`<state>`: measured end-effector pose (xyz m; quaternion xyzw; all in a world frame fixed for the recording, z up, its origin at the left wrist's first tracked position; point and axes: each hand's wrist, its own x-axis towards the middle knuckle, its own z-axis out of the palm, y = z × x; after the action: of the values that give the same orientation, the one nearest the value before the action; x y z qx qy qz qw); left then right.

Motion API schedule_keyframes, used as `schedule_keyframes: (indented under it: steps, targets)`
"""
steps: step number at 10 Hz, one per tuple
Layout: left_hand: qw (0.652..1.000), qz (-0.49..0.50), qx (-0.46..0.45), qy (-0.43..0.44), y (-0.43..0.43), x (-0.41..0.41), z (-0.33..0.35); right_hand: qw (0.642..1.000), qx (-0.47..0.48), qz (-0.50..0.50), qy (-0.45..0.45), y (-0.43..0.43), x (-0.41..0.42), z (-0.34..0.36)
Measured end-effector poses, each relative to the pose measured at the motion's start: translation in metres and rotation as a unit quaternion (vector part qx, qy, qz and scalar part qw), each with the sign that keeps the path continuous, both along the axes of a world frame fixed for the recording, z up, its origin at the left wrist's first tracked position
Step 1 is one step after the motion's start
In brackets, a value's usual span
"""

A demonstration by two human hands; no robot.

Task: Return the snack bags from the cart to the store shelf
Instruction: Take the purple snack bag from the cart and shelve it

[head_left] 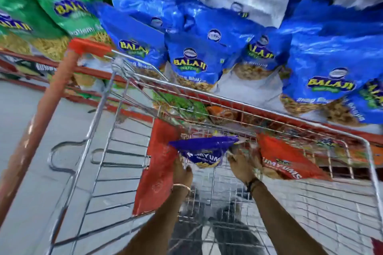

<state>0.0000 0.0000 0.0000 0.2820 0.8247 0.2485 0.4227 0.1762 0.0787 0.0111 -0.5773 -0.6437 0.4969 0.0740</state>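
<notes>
Shelf [238, 89] stock of glossy green and blue pouches fills frame top; lower centre, inside wire cart [116, 151], left hand [182, 172] grips crinkly purple bag [204, 152], right hand [243, 166] closes on red bag [290, 159]: pickup step, next a lift clear of the rim.
</notes>
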Motion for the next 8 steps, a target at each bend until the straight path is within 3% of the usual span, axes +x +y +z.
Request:
schedule_keyframes:
  steps: [1,2,4,5,7,8]
  targets:
    - [0.998,0.03,-0.057,-0.027,0.01,0.001,-0.005,0.996,0.079,-0.038,0.003,-0.001,0.001,-0.029]
    - [0.998,0.058,-0.011,-0.037,0.012,-0.002,-0.01,0.995,0.013,-0.1,-0.017,0.001,-0.008,-0.015]
    - [0.994,0.039,0.103,-0.012,0.02,-0.014,-0.014,0.982,0.015,-0.186,-0.03,-0.002,-0.008,0.006]
    - [0.992,0.002,0.124,-0.005,0.03,-0.021,0.018,0.975,0.026,-0.221,0.019,-0.01,-0.003,0.026]
    - [0.992,-0.014,0.121,-0.039,0.039,-0.03,0.112,0.976,0.112,-0.177,0.058,-0.025,0.001,0.111]
    - [0.984,-0.014,0.168,-0.06,0.043,-0.031,0.16,0.961,0.165,-0.201,0.091,-0.027,0.004,0.163]
